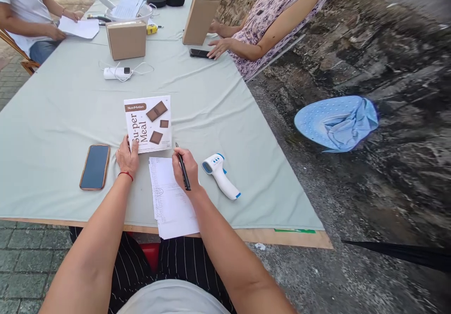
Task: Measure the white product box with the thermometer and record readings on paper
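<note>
My left hand (127,158) grips the lower left corner of a white box (155,137) printed with brown chocolate squares and the words "Su-per Meal". Between the fingers of my right hand (188,166) is a black pen (183,169), its tip pointing up and away from me, near the box's lower right corner. Under that hand lie printed paper sheets (172,206), which reach over the table's front edge. A phone in a brown case (94,167) lies left of my left hand. To the right of the pen rests a white and blue infrared thermometer (221,175).
Farther back are a brown carton (126,40), a white device with a cable (118,73), and another carton (200,20) standing upright. One person holds papers (79,27) at left; another's hand touches a black phone (201,53). A blue hat (310,123) lies right of the table.
</note>
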The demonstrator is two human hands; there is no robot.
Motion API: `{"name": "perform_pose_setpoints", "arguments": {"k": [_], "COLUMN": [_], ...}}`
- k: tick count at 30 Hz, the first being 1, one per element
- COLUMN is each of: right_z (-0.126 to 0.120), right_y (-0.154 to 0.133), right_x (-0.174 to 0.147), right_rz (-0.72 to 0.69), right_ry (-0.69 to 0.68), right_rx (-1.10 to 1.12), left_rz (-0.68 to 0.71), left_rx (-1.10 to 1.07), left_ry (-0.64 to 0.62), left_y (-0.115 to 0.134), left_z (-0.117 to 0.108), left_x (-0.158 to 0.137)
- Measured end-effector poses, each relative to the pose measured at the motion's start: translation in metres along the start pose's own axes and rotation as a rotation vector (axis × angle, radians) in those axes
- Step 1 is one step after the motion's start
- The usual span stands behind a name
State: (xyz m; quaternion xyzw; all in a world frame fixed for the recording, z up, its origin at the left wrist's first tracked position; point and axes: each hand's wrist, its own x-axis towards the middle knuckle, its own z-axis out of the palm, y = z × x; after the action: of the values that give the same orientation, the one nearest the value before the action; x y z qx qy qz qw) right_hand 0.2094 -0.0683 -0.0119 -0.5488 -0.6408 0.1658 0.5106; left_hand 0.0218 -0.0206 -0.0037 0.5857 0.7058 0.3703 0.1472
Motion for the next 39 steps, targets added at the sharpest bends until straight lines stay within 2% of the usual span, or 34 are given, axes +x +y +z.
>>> {"name": "perform_pose_setpoints", "arguments": {"k": [2, 4, 9, 11, 13, 15, 17, 18, 20, 22, 24, 26, 31, 35, 39], "right_z": [-0.01, -0.019, -0.026, -0.031, -0.042, -0.061, -0.085, -0.096, -0.116, -0.128, -0.13, -0.123, -0.076, -0.035, -0.008], "right_y": [-0.003, -0.002, 0.008, 0.014, 0.02, 0.029, 0.04, 0.047, 0.057, 0.063, 0.063, 0.055, 0.01, -0.028, -0.036], "right_x": [-0.001, -0.007, -0.034, -0.041, -0.042, -0.04, -0.037, -0.036, -0.034, -0.032, -0.029, -0.023, 0.002, 0.032, 0.046], "right_rz": [-0.116, -0.166, -0.132, -0.115, -0.074, 0.04, 0.248, 0.36, 0.531, 0.602, 0.611, 0.596, 0.565, 0.529, 0.546], "right_ry": [-0.093, -0.198, -0.417, -0.433, -0.352, -0.19, -0.071, -0.093, -0.238, -0.343, -0.318, -0.218, -0.076, -0.084, -0.14], "right_rx": [-0.14, -0.291, -0.55, -0.53, -0.49, -0.519, -0.646, -0.703, -0.743, -0.72, -0.628, -0.427, 0.266, 0.725, 0.842], "left_rz": [0.007, 0.008, -0.002, 0.0, 0.006, 0.017, 0.021, 0.021, 0.018, 0.014, 0.01, 0.007, -0.022, -0.019, 0.001], "left_rx": [0.005, 0.014, 0.043, 0.044, 0.04, 0.033, 0.028, 0.026, 0.023, 0.02, 0.009, -0.001, 0.055, 0.087, 0.106], "left_ry": [0.004, 0.006, -0.002, 0.002, -0.001, -0.013, -0.023, -0.027, -0.029, -0.031, -0.035, -0.037, -0.049, -0.086, -0.13], "left_y": [0.003, 0.005, 0.007, 0.008, 0.008, 0.008, 0.008, 0.008, 0.008, 0.009, 0.009, 0.008, 0.005, 0.004, 0.005], "left_z": [0.0, 0.0, 0.001, 0.001, 0.001, 0.0, -0.001, -0.001, 0.0, 0.001, 0.004, 0.007, 0.011, 0.008, 0.007], "left_x": [0.0, 0.0, -0.002, -0.002, -0.003, -0.004, -0.005, -0.005, -0.006, -0.008, -0.01, -0.011, -0.012, -0.011, -0.01]}}
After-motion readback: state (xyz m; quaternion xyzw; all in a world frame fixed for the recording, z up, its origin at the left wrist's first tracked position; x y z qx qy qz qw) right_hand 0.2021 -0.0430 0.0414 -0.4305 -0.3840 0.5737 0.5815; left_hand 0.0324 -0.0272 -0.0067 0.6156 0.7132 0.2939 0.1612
